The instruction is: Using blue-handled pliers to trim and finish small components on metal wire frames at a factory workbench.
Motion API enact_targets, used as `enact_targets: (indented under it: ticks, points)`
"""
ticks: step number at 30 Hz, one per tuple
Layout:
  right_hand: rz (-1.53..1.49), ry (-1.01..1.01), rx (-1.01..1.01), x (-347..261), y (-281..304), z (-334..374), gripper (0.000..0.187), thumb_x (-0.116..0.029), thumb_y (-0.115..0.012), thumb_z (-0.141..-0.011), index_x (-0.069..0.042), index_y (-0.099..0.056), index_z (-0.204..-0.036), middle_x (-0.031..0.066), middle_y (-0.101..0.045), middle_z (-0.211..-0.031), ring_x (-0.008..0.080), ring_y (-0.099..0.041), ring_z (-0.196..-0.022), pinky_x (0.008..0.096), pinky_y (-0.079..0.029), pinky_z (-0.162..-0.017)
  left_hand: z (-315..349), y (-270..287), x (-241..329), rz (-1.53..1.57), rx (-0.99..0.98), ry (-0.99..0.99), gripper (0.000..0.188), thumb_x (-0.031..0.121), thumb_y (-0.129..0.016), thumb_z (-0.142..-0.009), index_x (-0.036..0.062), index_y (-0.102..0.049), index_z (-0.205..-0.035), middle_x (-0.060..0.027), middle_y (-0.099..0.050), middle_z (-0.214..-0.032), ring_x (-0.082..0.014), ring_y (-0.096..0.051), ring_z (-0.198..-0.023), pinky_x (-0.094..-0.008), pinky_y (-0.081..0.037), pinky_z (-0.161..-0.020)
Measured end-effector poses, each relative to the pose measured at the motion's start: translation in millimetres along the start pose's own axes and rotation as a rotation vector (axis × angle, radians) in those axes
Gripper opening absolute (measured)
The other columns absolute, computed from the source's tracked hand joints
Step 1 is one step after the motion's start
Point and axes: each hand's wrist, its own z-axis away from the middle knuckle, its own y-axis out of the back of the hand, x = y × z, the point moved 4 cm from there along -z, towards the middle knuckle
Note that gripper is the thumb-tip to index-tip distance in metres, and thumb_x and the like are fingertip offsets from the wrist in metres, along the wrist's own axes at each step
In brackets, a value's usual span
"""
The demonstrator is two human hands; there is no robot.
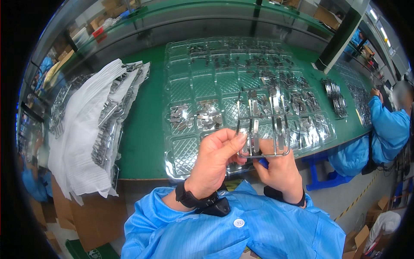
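In front of my chest I hold up a dark plastic sprue frame (261,116) that carries several narrow, shiny flat pieces (255,129). My left hand (214,158) is closed on the frame's lower left corner, thumb on top. My right hand (279,169) is closed behind and below the lower bar. A bit of something blue (263,162) shows between its fingers, mostly hidden by the frame and the hand. Beneath and beyond the frame lies a clear plastic compartment tray (185,149); loose shiny and dark pieces (209,114) fill many of its compartments.
At left, a pile of similar frames (101,149) is layered with white sheets (82,129). More frames (335,98) lie right of the tray on the green table (140,129), near a dark post (345,36). A person in blue (388,125) sits at far right.
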Motion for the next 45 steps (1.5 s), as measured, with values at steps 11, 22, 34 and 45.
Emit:
enact_targets:
  ticks: [11,22,34,45]
  points:
    - [0.214,-0.131,-0.265,12,5,9,0.027,-0.011,-0.065,-0.071,-0.004,-0.054,-0.094,0.0151,-0.06,-0.073,0.0354,-0.06,-0.066,0.0451,-0.047,-0.058,-11,11,-10,-0.183,0.099,0.047,0.024,0.02,-0.06,-0.09,0.0006,-0.062,-0.104,-0.0042,-0.063,-0.076,-0.0088,-0.061,-0.062,-0.02,-0.05,-0.057]
    - [0.229,-0.304,-0.133,41,45,23,0.017,-0.011,-0.065,-0.074,-0.003,-0.053,-0.084,0.0177,-0.059,-0.07,0.0378,-0.059,-0.069,0.046,-0.044,-0.059,-7,12,6,-0.338,0.182,-0.043,0.023,0.023,-0.058,-0.092,0.0013,-0.061,-0.099,-0.0003,-0.061,-0.078,-0.006,-0.057,-0.057,-0.0179,-0.046,-0.053]
    - [-0.787,-0.419,0.303,61,23,-12,0.027,-0.014,-0.064,-0.084,0.003,-0.059,-0.106,0.0047,-0.064,-0.076,0.0081,-0.061,-0.074,0.024,-0.047,-0.065,-6,1,1,-0.205,0.017,-0.032,0.015,0.019,-0.056,-0.093,0.0038,-0.057,-0.09,-0.0047,-0.062,-0.093,-0.0105,-0.062,-0.064,-0.0212,-0.051,-0.057]
    - [-0.763,-0.309,0.256,25,35,4,0.029,-0.002,-0.064,-0.079,0.001,-0.06,-0.108,-0.0027,-0.057,-0.076,0.0014,-0.049,-0.066,0.0172,-0.039,-0.059,-5,8,45,-0.221,-0.057,-0.175,0.049,0.014,-0.065,-0.084,-0.0016,-0.046,-0.127,-0.0121,-0.057,-0.116,-0.0177,-0.055,-0.106,-0.0311,-0.044,-0.09]
